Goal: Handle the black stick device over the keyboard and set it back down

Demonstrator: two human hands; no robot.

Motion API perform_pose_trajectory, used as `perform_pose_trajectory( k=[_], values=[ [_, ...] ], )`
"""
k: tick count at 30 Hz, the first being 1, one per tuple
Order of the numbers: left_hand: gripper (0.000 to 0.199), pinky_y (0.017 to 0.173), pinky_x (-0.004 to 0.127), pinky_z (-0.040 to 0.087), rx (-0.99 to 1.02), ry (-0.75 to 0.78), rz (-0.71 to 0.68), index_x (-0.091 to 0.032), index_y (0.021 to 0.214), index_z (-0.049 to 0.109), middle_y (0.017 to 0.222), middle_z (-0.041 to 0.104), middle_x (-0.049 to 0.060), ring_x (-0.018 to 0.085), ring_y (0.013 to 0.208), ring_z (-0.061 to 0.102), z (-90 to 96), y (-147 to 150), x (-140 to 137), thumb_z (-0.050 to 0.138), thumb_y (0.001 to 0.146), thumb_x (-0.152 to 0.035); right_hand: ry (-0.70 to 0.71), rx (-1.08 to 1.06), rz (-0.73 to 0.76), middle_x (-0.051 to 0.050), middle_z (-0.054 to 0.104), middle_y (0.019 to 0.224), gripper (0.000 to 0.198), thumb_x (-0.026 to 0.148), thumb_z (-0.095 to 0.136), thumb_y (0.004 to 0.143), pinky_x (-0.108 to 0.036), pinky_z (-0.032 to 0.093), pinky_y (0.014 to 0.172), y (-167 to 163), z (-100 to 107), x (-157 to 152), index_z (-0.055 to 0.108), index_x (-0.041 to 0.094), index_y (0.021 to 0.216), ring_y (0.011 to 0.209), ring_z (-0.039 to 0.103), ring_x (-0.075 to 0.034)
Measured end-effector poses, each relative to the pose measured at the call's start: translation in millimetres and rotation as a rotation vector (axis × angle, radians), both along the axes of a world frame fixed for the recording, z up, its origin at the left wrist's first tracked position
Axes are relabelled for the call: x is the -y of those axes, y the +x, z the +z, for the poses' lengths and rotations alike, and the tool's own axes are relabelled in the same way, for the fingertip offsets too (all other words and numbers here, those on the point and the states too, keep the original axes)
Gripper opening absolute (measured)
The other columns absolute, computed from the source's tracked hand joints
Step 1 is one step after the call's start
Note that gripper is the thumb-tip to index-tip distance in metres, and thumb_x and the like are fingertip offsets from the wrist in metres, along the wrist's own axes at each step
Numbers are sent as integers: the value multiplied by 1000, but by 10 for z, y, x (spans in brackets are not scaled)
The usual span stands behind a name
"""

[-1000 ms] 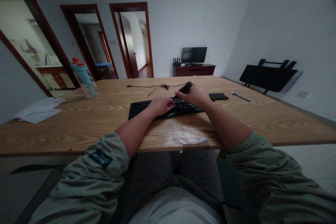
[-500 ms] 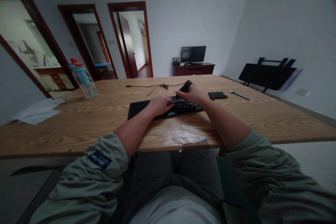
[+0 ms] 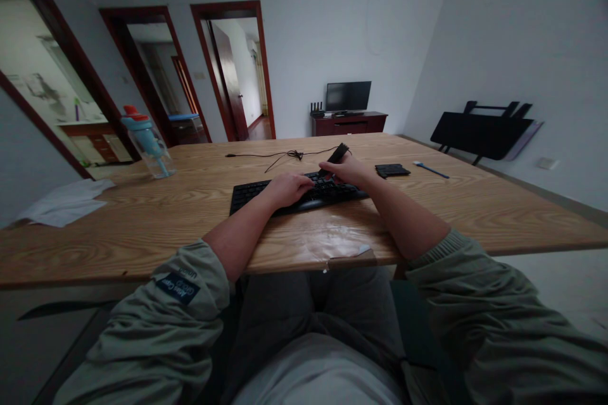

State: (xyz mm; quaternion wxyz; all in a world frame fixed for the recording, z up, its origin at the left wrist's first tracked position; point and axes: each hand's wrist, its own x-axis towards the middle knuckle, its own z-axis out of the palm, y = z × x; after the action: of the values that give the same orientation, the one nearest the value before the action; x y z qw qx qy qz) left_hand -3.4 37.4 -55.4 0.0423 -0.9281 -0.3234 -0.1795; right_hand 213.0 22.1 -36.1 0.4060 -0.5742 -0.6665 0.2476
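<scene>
A black keyboard point(image 3: 304, 202) lies in front of me on the wooden table. My left hand point(image 3: 291, 188) rests over its middle, fingers closed together and bent down onto the keys, steadying it; what is under the fingertips is hidden. Above the right half of the keys, my right hand point(image 3: 349, 169) grips a dark, elongated tool, brush-like in shape point(image 3: 338, 154). The tool slants, its upper end pointing away to the right and its lower end close to the keys. Its exact kind cannot be made out.
Behind the keyboard runs a bundled black cable point(image 3: 295, 154). To the right lie a flat black ribbed piece point(image 3: 392, 169) and a thin blue brush point(image 3: 432, 170). A clear bottle with a red lid point(image 3: 151, 145) and white cloth or paper point(image 3: 66, 201) are at the left.
My left fingers have straightened a little and shifted over the keys. My right hand keeps the dark tool in about the same place, tilted slightly differently. The camera view has shifted slightly.
</scene>
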Motion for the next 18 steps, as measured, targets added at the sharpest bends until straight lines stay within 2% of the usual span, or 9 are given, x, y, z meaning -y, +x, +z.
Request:
perform_pose_trajectory(
  k=[12,18],
  values=[
    [36,82,33,50,-31,30,-21,-25,113,76,104,74,7,22,91,67,-14,-10,-36,47,96,-37,68,69,100,-5,65,70,24,40,68,82,-27,44,51,31,13,7,62,17,77,57,55,-14],
    [36,86,33,50,-26,20,-38,-24,114,76,107,74,8,22,93,67,-10,0,-19,46,96,-36,20,64,51,-6,67,73,25,42,68,83,-30,49,57,59,-6,-2,64,18,82,59,56,-16]
  ],
)
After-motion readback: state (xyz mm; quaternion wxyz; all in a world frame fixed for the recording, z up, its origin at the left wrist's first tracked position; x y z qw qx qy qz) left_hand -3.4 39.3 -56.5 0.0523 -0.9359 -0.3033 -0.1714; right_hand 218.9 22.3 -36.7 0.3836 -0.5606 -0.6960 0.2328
